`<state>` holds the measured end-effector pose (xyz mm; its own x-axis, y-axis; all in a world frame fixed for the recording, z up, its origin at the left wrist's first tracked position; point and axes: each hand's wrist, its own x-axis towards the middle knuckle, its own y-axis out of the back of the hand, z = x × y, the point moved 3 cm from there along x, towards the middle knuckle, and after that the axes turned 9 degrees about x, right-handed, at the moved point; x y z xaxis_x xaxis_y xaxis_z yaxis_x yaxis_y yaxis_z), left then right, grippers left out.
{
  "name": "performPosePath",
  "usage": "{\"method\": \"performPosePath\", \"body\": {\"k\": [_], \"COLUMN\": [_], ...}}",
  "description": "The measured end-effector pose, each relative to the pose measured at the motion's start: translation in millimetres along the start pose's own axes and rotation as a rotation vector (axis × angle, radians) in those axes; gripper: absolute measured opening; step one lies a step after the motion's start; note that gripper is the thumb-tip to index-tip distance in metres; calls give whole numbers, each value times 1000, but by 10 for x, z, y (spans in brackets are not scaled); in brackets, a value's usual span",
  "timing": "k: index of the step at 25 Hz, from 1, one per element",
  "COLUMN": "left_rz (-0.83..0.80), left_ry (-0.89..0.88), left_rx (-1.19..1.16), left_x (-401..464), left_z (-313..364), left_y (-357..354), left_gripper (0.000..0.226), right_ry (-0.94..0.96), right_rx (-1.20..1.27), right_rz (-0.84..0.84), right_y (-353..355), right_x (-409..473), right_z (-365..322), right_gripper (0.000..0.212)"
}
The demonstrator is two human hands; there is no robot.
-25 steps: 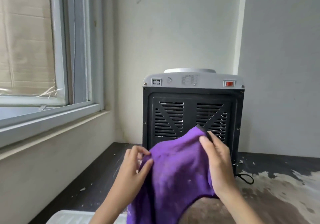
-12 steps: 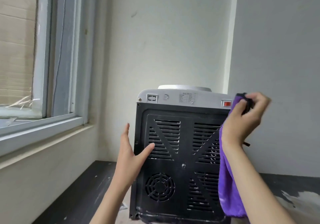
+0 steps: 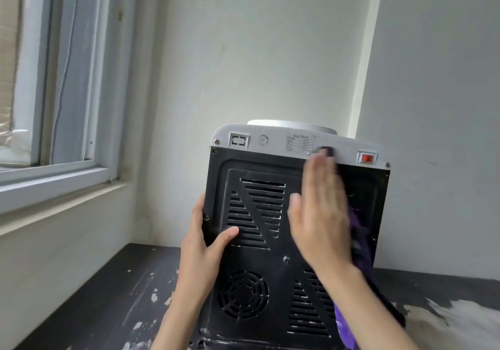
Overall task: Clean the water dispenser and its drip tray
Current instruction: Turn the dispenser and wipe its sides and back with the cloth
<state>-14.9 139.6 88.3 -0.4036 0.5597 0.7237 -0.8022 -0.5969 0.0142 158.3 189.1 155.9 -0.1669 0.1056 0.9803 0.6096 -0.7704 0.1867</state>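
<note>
Water dispenser [image 3: 270,241] rear panel facing camera, on dark scuffed surface [image 3: 130,295]. Left hand [image 3: 201,244] gripping panel's left edge. Right hand [image 3: 320,214] flat, blurred, pressing purple cloth [image 3: 359,230] against upper vents.

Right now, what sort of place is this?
Probably a plain indoor room corner, perhaps a utility space: bare white walls, a window, and a water dispenser on a worn, paint-flecked dark countertop.

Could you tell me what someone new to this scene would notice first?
The black vented back panel of the water dispenser fills the centre, facing the camera. The right hand presses a purple cloth flat against the panel while the left hand grips its left edge. A red switch stands out at top right.
</note>
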Motion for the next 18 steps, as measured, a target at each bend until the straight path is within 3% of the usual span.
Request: {"method": "performPosePath", "body": {"k": [5,9,13,18], "left_rz": [15,25,22,26], "left_ry": [-23,-21,-4,4], "left_rx": [62,65,7,-19], "left_x": [21,19,10,-20], "left_z": [-36,-48,-29,7], "left_y": [2,-1,-2,-13], "left_gripper": [68,69,63,62], "right_ry": [423,560,446,119], "right_rx": [38,-17,-38,16], "right_rz": [-109,-110,-72,50], "right_y": [-440,-334,-29,517], "right_x": [109,113,-1,-178], "right_z": [-853,-664,-95,700], "right_gripper": [57,50,52,46]}}
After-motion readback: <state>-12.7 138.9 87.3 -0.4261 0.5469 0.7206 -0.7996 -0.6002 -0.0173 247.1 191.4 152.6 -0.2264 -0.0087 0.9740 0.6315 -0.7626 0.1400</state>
